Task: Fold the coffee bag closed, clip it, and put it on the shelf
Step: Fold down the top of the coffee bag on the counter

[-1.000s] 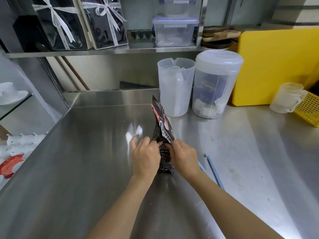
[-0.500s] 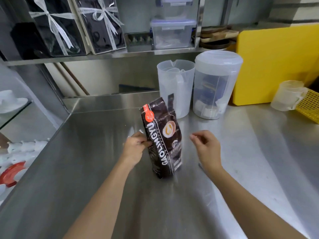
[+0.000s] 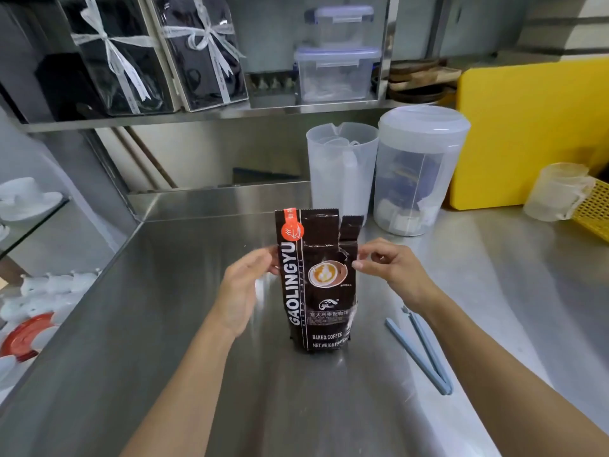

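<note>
Coffee bag (image 3: 318, 285) upright mid-bench (image 3: 164, 374), top unfolded, left hand (image 3: 245, 285) and right hand (image 3: 392, 268) flanking it with fingers loose (neither clearly gripping); blue clip (image 3: 420, 352) lies right.

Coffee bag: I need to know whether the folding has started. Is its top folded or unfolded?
Unfolded. The coffee bag stands upright with its top strip straight up; the clip lies apart on the counter.
</note>
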Demonstrator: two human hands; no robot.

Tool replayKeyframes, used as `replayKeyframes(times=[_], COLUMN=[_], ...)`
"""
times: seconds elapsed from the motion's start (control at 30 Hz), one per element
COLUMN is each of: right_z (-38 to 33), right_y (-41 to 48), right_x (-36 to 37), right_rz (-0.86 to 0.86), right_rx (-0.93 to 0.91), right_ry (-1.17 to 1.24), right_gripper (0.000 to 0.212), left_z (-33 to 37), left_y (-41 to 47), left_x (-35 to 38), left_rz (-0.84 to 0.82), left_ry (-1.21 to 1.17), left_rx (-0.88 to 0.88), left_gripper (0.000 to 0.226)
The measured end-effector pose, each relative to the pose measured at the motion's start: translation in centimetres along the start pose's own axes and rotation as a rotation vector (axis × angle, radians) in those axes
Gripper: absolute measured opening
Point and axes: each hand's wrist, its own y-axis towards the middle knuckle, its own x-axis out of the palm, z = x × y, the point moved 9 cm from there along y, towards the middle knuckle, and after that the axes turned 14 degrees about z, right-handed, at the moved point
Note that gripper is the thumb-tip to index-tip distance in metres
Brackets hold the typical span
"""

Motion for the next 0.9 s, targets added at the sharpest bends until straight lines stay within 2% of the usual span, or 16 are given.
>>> replayKeyframes(times=[0.07,0.17,0.23,0.33,0.47,0.53,0.63,0.73,0.8,0.83,0.9], right_z=[-0.3,-0.2,-0.1,-0.2,-2.7,-3.2,-1.6,-0.8,-0.6,-0.5,-0.5], right_y=[0.0,0.2,0.3,0.7,1.0,1.2,0.6,0.0,0.3,0.4,0.7], right_x=[0.5,0.5,0.6,0.7,0.5,0.4,1.3,1.1,1.2,1.3,1.3], right_rz=[-0.024,0.036,0.085,0.155,0.172,0.174,0.161,0.255,0.237,0.213,0.187], right_rx=[-0.001,-0.039,-0.038,-0.068,-0.112,-0.118,-0.097,-0.119,-0.138,-0.138,-0.119], right_ry=[-0.011,-0.005,0.025,0.044,0.07,0.089,-0.013,-0.01,-0.064,-0.102,-0.116], right_gripper=[0.005,0.014,0.008,0.025,0.022,0.027,0.026,0.037,0.04,0.036,0.026], left_z=[0.2,0.7,1.0,2.1,4.3,4.6,3.1,2.4,3.0,3.4,3.6], left_y=[-0.3,0.2,0.8,1.2,1.2,1.5,1.5,1.0,1.0,0.8,1.2], left_x=[-0.6,-1.5,-1.7,-1.3,-1.4,-1.7,-1.9,-2.0,-1.5,-1.3,-1.4], left_rz=[0.114,0.241,0.248,0.246,0.312,0.338,0.364,0.409,0.378,0.352,0.296], left_ry=[0.127,0.235,0.32,0.405,0.317,0.309,0.432,0.445,0.575,0.655,0.67], left_rx=[0.064,0.115,0.142,0.222,0.286,0.288,0.243,0.259,0.292,0.307,0.327], left_gripper=[0.022,0.022,0.026,0.026,0.026,0.03,0.029,0.028,0.017,0.013,0.011])
